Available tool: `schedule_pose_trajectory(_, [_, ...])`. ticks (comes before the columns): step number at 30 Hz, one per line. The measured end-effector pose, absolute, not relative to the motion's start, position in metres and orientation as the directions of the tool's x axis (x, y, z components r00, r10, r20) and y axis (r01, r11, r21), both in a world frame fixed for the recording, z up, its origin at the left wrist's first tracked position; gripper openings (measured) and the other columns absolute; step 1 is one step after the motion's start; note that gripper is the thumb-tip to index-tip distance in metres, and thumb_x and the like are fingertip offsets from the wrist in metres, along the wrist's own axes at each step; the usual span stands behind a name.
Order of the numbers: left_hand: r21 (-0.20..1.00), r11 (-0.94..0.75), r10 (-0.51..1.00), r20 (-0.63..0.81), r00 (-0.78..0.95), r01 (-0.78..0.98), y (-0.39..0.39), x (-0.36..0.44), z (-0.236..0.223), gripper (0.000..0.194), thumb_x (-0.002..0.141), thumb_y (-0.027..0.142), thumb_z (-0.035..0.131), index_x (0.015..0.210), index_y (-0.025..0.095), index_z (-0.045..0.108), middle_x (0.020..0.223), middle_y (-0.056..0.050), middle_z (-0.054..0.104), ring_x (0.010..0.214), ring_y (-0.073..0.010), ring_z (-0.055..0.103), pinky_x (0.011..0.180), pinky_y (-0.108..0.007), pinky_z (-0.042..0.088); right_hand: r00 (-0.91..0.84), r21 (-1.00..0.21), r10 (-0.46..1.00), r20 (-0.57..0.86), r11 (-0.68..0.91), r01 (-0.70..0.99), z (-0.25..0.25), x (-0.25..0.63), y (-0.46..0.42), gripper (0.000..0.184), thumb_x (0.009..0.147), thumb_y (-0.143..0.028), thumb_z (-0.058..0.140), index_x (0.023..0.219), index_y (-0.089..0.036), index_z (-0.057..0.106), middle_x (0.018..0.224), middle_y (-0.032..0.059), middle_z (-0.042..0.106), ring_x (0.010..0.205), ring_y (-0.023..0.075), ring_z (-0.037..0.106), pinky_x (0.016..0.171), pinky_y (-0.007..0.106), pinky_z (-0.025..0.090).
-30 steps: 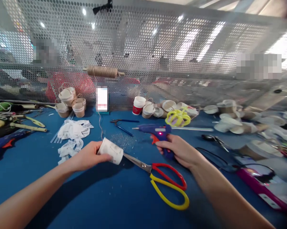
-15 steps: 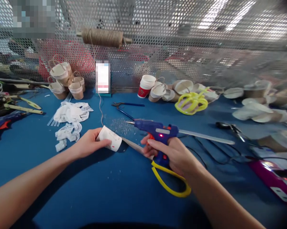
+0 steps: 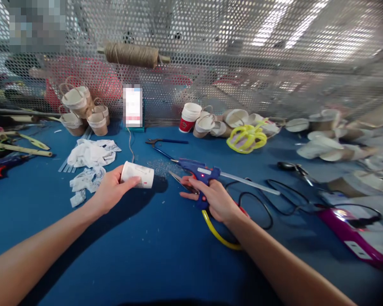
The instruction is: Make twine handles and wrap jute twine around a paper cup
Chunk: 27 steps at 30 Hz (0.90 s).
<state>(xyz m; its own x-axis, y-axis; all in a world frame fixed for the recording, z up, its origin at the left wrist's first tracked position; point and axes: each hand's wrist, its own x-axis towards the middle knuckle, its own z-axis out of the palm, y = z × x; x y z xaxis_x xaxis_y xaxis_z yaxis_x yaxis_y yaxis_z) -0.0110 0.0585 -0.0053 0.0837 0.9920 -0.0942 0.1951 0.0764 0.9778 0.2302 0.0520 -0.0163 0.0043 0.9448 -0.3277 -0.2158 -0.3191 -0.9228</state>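
My left hand (image 3: pixel 110 191) grips a small white paper cup (image 3: pixel 140 173), tipped on its side, its thumb along the printed wall. Twine (image 3: pixel 130 146) drops from a spool and passes out of sight behind the cup. In my right hand (image 3: pixel 221 199) is a blue hot glue gun (image 3: pixel 196 166) with a red light on and a clear glue stick (image 3: pixel 249 182) jutting from its back. Its nozzle points left, apart from the cup. Yellow-handled scissors (image 3: pixel 218 236) cross beneath my right fingers; whether those fingers hold them too I cannot tell.
A twine spool (image 3: pixel 132 55) hangs on the perforated metal screen. Handled paper cups (image 3: pixel 75 104) stack at back left, near white lace (image 3: pixel 91 153). Blue-handled pliers (image 3: pixel 170 141), a yellow woven piece (image 3: pixel 247 138), cables and a purple power strip (image 3: pixel 353 238) lie around.
The cup has turned more level and moved away from the scissors' tip. My right hand has shifted left and slightly up with the glue gun; the scissors have moved up too.
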Motion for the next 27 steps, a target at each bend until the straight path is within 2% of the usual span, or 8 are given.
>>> schedule_pose_trajectory(4, [0.977,0.081,0.990,-0.102,0.099,0.195,0.056,-0.008,-0.004,0.031,0.070,0.033,0.061,0.094,0.014,0.059,0.091,-0.006,0.069,0.084,-0.0204,0.062,0.075,-0.032,0.049,0.030,-0.951,0.958,-0.284,-0.278,-0.132,-0.019,0.240,0.064,0.023,0.065,-0.032,0.071,0.078,-0.014,0.066,0.088,0.0062,0.066,0.095,0.0232,0.060,0.073,0.036,0.056])
schedule_pose_trajectory(6, [0.975,0.071,0.989,-0.096,0.113,0.209,0.055,-0.006,-0.006,0.032,0.070,0.034,0.061,0.094,0.013,0.059,0.091,-0.006,0.069,0.083,-0.0204,0.062,0.075,-0.032,0.049,0.082,-0.967,0.965,-0.249,-0.244,-0.066,-0.018,0.244,0.067,0.024,0.065,-0.033,0.070,0.077,-0.014,0.064,0.083,0.0060,0.066,0.086,0.0201,0.063,0.069,0.031,0.056])
schedule_pose_trajectory(9, [0.973,0.082,0.983,-0.115,0.143,0.217,0.054,-0.006,-0.009,0.033,0.071,0.034,0.060,0.097,0.013,0.059,0.095,-0.007,0.068,0.086,-0.0211,0.062,0.077,-0.033,0.048,0.069,-0.972,0.976,-0.209,-0.215,0.094,-0.008,0.247,0.063,0.026,0.068,-0.037,0.067,0.075,-0.013,0.060,0.067,0.0033,0.063,0.056,0.0120,0.061,0.051,0.022,0.051])
schedule_pose_trajectory(12, [0.967,0.120,0.968,-0.164,0.189,0.226,0.054,-0.005,-0.012,0.034,0.071,0.034,0.060,0.098,0.012,0.058,0.098,-0.008,0.068,0.088,-0.0213,0.061,0.080,-0.034,0.047,-0.099,-0.959,0.973,-0.207,-0.182,0.218,0.009,0.241,0.050,0.026,0.072,-0.038,0.062,0.075,-0.013,0.058,0.055,-0.0010,0.057,0.040,0.0066,0.050,0.037,0.018,0.038])
schedule_pose_trajectory(16, [0.961,0.114,0.960,-0.172,0.222,0.250,0.055,-0.006,-0.011,0.034,0.070,0.034,0.061,0.097,0.013,0.058,0.096,-0.008,0.068,0.084,-0.0205,0.062,0.077,-0.033,0.047,-0.237,-0.930,0.946,-0.223,-0.133,0.343,0.026,0.229,0.033,0.022,0.072,-0.035,0.060,0.077,-0.014,0.056,0.048,-0.0038,0.052,0.038,0.0066,0.046,0.038,0.020,0.038])
schedule_pose_trajectory(21, [0.937,0.096,0.967,-0.168,0.192,0.337,0.057,-0.008,-0.006,0.030,0.071,0.037,0.059,0.090,0.013,0.061,0.085,-0.005,0.068,0.075,-0.0177,0.060,0.067,-0.028,0.047,-0.203,-0.859,0.942,-0.269,-0.138,0.494,0.024,0.227,0.026,0.019,0.072,-0.035,0.058,0.069,-0.017,0.056,0.045,-0.0036,0.051,0.039,0.0079,0.047,0.040,0.021,0.041])
schedule_pose_trajectory(27, [0.914,0.079,0.969,-0.164,0.184,0.398,0.058,-0.011,-0.010,0.033,0.073,0.041,0.057,0.091,0.014,0.060,0.084,-0.004,0.066,0.075,-0.0168,0.058,0.067,-0.027,0.045,-0.219,-0.760,0.949,-0.225,-0.030,0.650,0.008,0.234,0.022,0.026,0.071,-0.037,0.060,0.053,-0.020,0.051,0.044,-0.0024,0.054,0.040,0.0099,0.051,0.044,0.024,0.043])
